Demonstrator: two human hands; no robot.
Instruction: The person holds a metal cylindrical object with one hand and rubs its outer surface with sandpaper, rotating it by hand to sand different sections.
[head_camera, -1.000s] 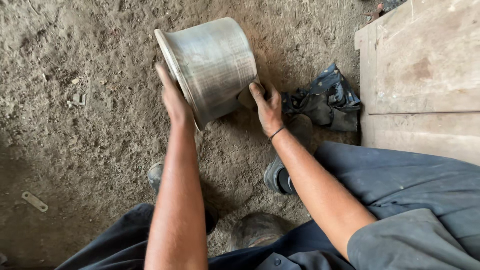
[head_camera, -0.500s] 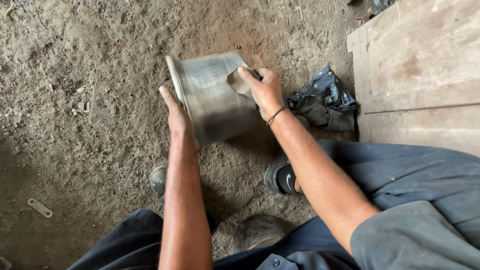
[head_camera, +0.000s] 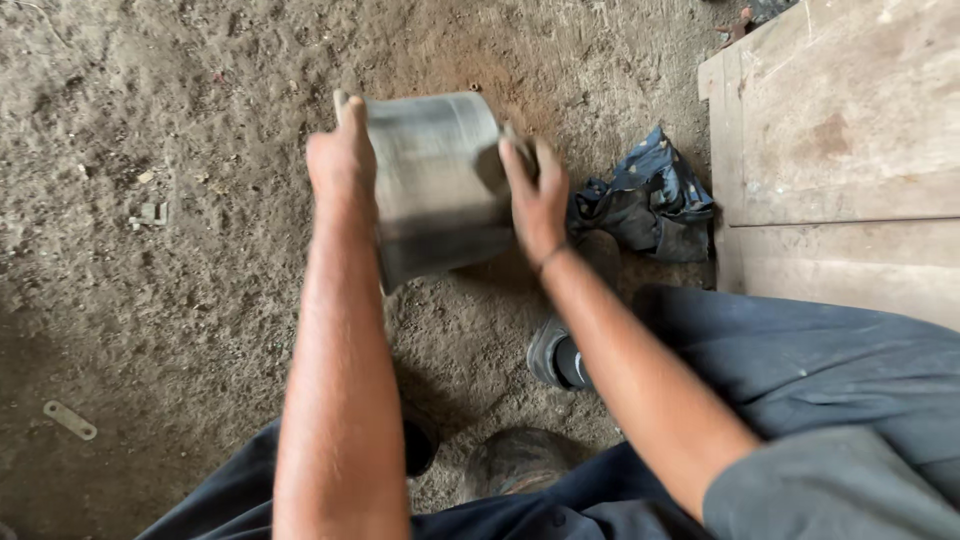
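A: Both hands are on the metal pot (head_camera: 437, 185), raised above the dirt floor (head_camera: 180, 250). Left hand (head_camera: 342, 160) grips the rim side, right hand (head_camera: 535, 195) presses the far wall.

B: Fingers clamped either side, likely steadying it. It's blurred, its opening hidden. A dark rag (head_camera: 650, 200) lies beside wooden boards (head_camera: 840, 130).

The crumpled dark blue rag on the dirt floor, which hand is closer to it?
Right. The right hand grips the grey metal pot beside the crumpled dark blue rag; the left hand holds the pot's far side.
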